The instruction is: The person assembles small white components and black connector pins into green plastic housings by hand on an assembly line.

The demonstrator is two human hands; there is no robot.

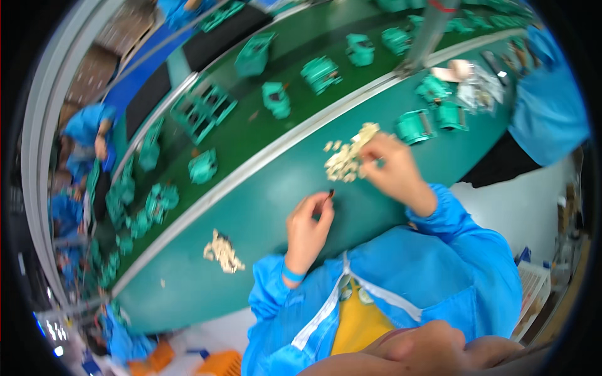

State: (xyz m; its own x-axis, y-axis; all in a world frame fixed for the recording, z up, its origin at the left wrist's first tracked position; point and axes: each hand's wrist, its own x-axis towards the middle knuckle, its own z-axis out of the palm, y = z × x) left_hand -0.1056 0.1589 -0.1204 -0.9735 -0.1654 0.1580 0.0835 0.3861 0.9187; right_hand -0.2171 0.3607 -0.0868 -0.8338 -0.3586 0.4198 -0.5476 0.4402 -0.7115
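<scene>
My left hand point(307, 233) is closed in a pinch above the green worktop point(269, 207). A small dark piece point(331, 193) sticks up from its thumb and fingertip; its kind is too small to tell. Farther to the right, my right hand point(394, 168) is at the edge of a heap of small cream-coloured parts point(342, 164). Its thumb and fingers come together there, and what they hold, if anything, is hidden. A second small pile of cream parts point(223, 252) lies on the worktop to the left of my left hand.
Beyond a pale metal rail point(276, 143), a green conveyor belt carries several teal plastic housings point(321, 74). Teal housings point(415, 126) and a clear plastic bag point(481, 91) lie at the right end of the worktop. Co-workers in blue point(549, 113) are at the right and far left.
</scene>
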